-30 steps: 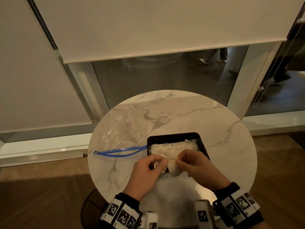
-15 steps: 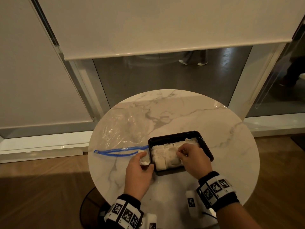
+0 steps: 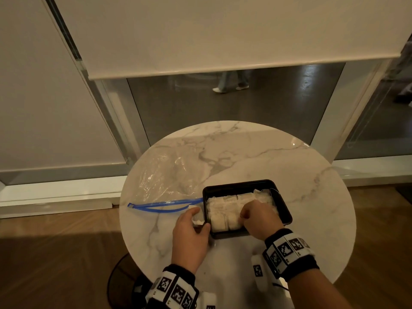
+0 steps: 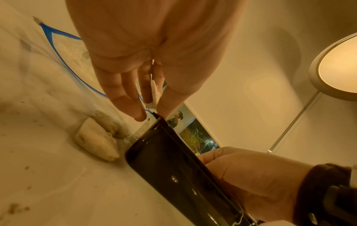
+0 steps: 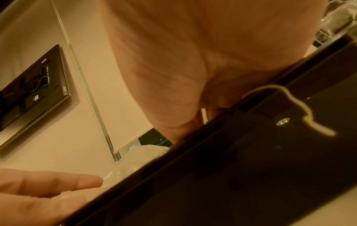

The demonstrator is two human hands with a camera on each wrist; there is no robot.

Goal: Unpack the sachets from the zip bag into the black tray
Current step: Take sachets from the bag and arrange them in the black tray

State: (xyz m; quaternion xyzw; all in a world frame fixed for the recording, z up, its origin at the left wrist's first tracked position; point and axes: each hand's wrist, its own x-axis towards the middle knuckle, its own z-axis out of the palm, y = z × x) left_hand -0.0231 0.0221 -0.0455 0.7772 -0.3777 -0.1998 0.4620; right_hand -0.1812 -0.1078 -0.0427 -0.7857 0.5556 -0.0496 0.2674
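Sachet (image 4: 154, 93) pinched in left hand (image 3: 189, 237), seemingly beside black tray (image 3: 286, 210).

You see a round marble table (image 3: 278, 157) standing on a wooden floor (image 3: 55, 264). Behind it a pale roller blind (image 3: 223, 34) hangs partway down a glass pane (image 3: 256, 108), through which a passer-by's legs (image 3: 230, 82) show. Your left wrist view catches a round ceiling lamp (image 4: 340, 68); your right wrist view catches a dark wall panel (image 5: 32, 87).
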